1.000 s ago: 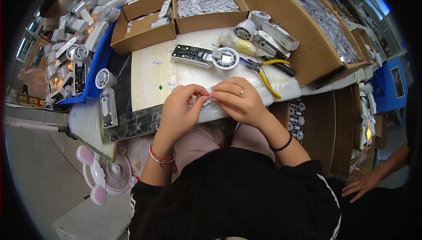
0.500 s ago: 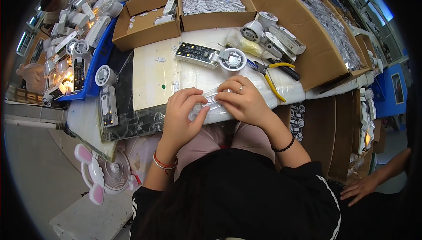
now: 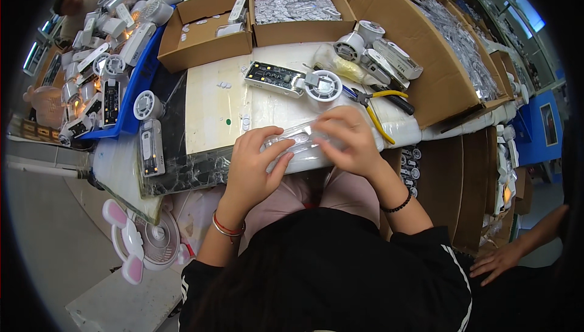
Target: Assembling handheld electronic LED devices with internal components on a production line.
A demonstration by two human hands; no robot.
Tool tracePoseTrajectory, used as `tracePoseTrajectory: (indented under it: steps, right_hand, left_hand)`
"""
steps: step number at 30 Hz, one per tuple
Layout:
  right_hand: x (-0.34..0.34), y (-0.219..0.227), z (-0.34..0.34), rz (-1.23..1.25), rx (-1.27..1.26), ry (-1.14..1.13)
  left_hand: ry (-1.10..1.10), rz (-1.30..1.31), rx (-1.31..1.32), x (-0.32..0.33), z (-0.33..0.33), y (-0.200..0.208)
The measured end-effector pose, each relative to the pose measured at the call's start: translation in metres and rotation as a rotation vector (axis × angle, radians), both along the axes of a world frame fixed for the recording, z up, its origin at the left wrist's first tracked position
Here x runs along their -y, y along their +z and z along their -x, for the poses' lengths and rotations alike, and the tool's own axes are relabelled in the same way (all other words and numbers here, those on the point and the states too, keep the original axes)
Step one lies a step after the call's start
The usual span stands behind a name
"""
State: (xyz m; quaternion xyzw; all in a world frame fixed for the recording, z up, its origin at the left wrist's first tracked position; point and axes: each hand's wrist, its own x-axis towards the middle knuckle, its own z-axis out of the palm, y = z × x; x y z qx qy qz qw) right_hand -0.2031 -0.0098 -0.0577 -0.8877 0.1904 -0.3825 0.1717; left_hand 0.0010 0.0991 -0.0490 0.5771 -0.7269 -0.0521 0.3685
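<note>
I see both hands gripping one clear plastic tray point(image 3: 298, 143) at the near edge of the counter point(image 3: 213, 94), just above the lap. My left hand point(image 3: 255, 164) clasps its left end, fingers curled over the top; my right hand point(image 3: 353, 140) covers the right end, fingers bent down onto it. At 12 o'clock from the tray lies a white fan body point(image 3: 292, 79) with its circuit board exposed and a round head at its right end. At 2 o'clock, yellow-handled pliers point(image 3: 377, 110) rest just beside my right hand. Two open cardboard boxes point(image 3: 207, 27) sit at 11 and 12 o'clock along the far edge. At 10 o'clock, a blue bin point(image 3: 137, 88) holds more white fan parts. Another person's hand point(image 3: 499, 262) rests at 4 o'clock, well apart.
</note>
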Motion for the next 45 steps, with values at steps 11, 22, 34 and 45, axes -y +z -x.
tracePoseTrajectory:
  steps: [11,22,34,45]
  right_hand:
    - [0.038,0.004,-0.023,-0.237,0.099,-0.258]
    - [0.018,0.114,-0.021,0.133,0.359,0.019]
    - [0.004,0.085,-0.025,-0.296,-0.023,0.260]
    - [0.009,0.055,-0.037,0.261,-0.130,0.264]
  left_hand:
    - [0.045,0.072,-0.151,-0.006,-0.001,0.000]
    - [-0.038,0.330,-0.362,0.008,-0.013,0.087]
    - [0.001,0.407,-0.853,0.019,0.004,0.071]
    - [0.004,0.110,-0.706,0.008,-0.019,0.049]
